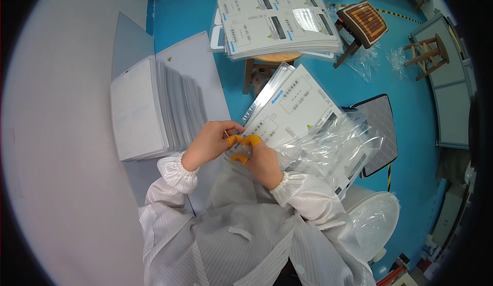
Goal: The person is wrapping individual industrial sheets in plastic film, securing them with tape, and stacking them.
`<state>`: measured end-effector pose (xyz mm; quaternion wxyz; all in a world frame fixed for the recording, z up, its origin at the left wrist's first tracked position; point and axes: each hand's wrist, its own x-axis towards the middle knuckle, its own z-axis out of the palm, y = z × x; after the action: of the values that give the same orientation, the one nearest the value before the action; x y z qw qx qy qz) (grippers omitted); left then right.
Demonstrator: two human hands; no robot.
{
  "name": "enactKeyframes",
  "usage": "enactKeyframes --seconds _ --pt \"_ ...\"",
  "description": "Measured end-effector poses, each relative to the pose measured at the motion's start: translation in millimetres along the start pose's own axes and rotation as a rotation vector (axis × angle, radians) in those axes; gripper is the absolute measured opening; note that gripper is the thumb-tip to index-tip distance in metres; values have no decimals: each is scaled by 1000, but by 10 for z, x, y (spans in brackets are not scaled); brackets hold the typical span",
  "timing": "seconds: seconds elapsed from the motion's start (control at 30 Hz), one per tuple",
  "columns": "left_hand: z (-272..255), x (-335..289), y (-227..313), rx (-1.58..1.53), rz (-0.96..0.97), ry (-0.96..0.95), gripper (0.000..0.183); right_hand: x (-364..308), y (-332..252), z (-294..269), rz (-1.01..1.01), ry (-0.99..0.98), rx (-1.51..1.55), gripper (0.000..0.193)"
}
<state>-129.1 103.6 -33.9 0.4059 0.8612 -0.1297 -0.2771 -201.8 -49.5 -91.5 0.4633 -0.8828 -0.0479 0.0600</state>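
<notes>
A white printed panel (pixel 287 106) with black and blue markings lies slanted in front of me, at the top of a small stack. Loose, wrinkled clear plastic film (pixel 328 144) covers its right part. At the panel's near left corner, my left hand (pixel 206 143) is closed, its fingertips pinching the edge. Close against it, my right hand (pixel 263 163) is also closed at that corner, with what looks like a bit of clear film between its fingers. Yellow finger cots cover several fingertips. The exact grip is partly hidden by the fingers.
On the left, a thick row of white sheets (pixel 138 112) leans on a grey surface (pixel 203 54). A big stack of printed panels (pixel 277 24) rests on a wooden stool (pixel 248 75) ahead. A cushioned chair (pixel 362 24), a grey padded seat (pixel 377 132) and a white bin (pixel 394 219) stand right.
</notes>
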Motion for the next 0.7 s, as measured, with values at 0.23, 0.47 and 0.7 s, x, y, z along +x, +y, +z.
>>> enactKeyframes --seconds 0.23,0.47,0.7 --pt "-9 53 0 -17 -8 -5 24 61 139 -105 10 266 17 30" --pt "-51 41 -8 -322 -129 -133 27 29 57 -220 -94 166 55 23" --pt "-112 81 -154 -449 -145 -159 29 62 307 -387 -14 190 500 18"
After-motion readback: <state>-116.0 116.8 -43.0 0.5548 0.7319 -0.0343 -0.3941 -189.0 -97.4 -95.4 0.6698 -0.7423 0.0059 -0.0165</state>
